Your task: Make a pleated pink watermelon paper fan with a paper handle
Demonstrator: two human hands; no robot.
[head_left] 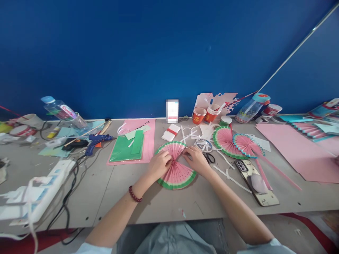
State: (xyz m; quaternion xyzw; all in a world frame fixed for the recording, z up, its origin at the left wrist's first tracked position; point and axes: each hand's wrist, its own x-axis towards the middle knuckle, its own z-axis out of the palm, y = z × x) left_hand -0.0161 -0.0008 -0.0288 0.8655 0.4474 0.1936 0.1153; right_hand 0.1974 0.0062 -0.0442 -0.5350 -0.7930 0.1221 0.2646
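A round pleated paper fan (177,173), pink with a green and white rim like a watermelon slice, lies on the grey table (111,190) in front of me. My left hand (159,165) presses on its left side with fingers curled over the folds. My right hand (196,160) pinches the fan's upper right edge near its centre. A dark red bead bracelet (135,194) circles my left wrist.
Finished fans on pink sticks (235,144) and a phone (256,182) lie to the right, with scissors (210,157) and white paper strips by my right hand. Green and pink paper sheets (127,148), a blue glue gun (95,141), a power strip (39,192) and cables sit left. Red cups (205,113) stand behind.
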